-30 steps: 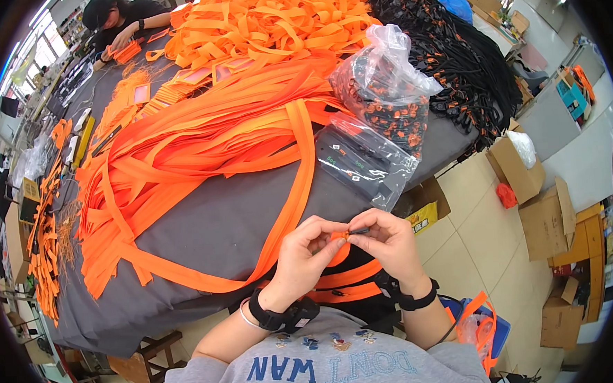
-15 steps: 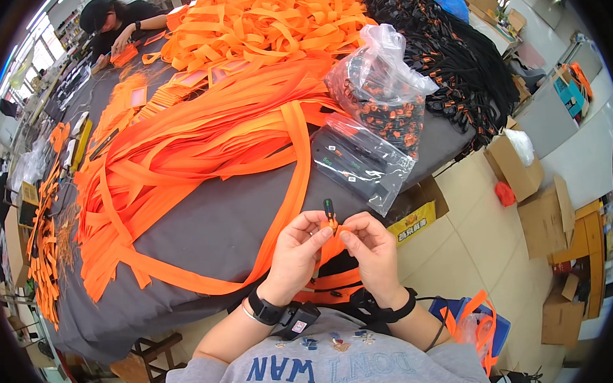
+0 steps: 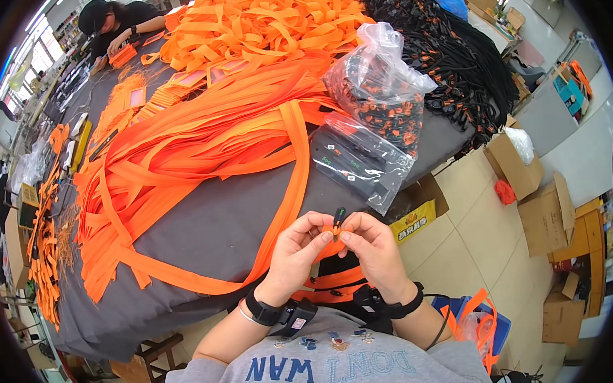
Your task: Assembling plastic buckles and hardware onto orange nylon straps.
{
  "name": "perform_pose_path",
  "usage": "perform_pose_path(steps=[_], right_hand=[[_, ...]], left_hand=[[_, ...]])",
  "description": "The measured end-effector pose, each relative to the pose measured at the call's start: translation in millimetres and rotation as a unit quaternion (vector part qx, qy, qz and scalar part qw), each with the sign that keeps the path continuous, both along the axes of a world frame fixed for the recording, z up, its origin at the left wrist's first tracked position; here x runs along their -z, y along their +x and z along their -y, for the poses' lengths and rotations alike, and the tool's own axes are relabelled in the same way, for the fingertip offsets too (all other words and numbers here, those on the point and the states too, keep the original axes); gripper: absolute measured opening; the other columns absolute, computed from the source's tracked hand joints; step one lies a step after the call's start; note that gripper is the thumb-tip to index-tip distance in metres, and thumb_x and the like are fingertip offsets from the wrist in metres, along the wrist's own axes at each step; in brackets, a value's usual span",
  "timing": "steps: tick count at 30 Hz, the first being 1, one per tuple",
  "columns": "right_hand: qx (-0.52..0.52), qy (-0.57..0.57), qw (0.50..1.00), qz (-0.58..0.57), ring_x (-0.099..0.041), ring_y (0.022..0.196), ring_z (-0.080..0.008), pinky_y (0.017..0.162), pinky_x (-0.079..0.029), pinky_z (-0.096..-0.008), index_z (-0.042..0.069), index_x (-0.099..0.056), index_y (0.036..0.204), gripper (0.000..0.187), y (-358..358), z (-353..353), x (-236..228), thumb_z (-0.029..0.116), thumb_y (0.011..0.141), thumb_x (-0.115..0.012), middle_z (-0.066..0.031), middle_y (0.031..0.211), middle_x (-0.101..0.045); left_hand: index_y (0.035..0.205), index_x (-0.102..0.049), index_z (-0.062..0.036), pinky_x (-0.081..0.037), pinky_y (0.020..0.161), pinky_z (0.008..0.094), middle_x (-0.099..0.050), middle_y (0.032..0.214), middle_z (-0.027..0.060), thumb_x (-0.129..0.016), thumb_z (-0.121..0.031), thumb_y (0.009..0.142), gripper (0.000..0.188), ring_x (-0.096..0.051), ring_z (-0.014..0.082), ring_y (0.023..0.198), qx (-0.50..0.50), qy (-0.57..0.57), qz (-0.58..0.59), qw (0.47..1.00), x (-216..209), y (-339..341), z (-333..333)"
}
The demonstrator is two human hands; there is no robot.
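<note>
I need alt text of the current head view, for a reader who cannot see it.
A left hand and right hand hold a small black-and-orange piece by a table heaped with orange straps; a clear bag sits right of the straps.

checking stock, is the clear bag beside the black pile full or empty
Partly full: the clear bag holds black-and-orange pieces low down, with wrinkled plastic above.

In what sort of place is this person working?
Probably a small workshop: a cloth-covered table bears heaped orange straps and a clear bag of small parts, with cardboard boxes nearby.
</note>
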State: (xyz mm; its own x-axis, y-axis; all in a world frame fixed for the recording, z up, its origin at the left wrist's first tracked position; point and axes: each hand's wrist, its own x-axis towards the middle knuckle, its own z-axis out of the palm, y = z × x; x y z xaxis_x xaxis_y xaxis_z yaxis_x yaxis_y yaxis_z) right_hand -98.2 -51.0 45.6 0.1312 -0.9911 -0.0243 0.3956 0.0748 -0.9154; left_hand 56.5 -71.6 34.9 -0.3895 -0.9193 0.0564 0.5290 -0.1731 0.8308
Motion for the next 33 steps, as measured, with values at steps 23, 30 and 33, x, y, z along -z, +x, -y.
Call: perform_pose_path(steps=[23, 30, 33], right_hand=[[0.12, -0.372, 0.856, -0.34, -0.056, 0.083, -0.0241, 0.071, -0.046, -0.0307, 0.004, -0.06, 0.098, 0.03, -6.7, -6.4, -11.9, 0.002, 0.07, -0.069, -0.0106, 0.096, -0.057], [0.124, -0.375, 0.838, -0.378, -0.057, 0.084, -0.0249, 0.069, -0.047, -0.031, 0.002, -0.06, 0.103, 0.038, 2.0, -10.3, -27.0, 0.007, 0.069, -0.075, -0.0112, 0.098, -0.056], [0.139, -0.367, 0.834, -0.388, -0.058, 0.078, -0.0218, 0.065, -0.048, -0.0287, 0.003, -0.063, 0.097, 0.025, 5.3, -9.3, -22.5, -0.003, 0.074, -0.07, -0.009, 0.093, -0.056]], left_hand=[[0.093, -0.068, -0.0047, -0.046, 0.059, 0.0232, -0.059, 0.088, 0.0053, -0.064, 0.011, 0.073, 0.026, -0.057, 0.0118, 0.071, -0.115, -0.297, 0.276, 0.907, -14.5, 9.7, -1.4], [0.087, -0.067, -0.0023, -0.047, 0.064, 0.0274, -0.06, 0.083, 0.008, -0.064, 0.011, 0.065, 0.025, -0.059, 0.019, 0.074, -0.172, -0.341, 0.333, 0.862, -20.0, 8.1, -2.1], [0.088, -0.067, -0.0042, -0.046, 0.064, 0.0306, -0.06, 0.083, 0.0067, -0.067, 0.007, 0.067, 0.024, -0.058, 0.0212, 0.074, -0.17, -0.355, 0.336, 0.856, -16.2, 8.5, -1.7]])
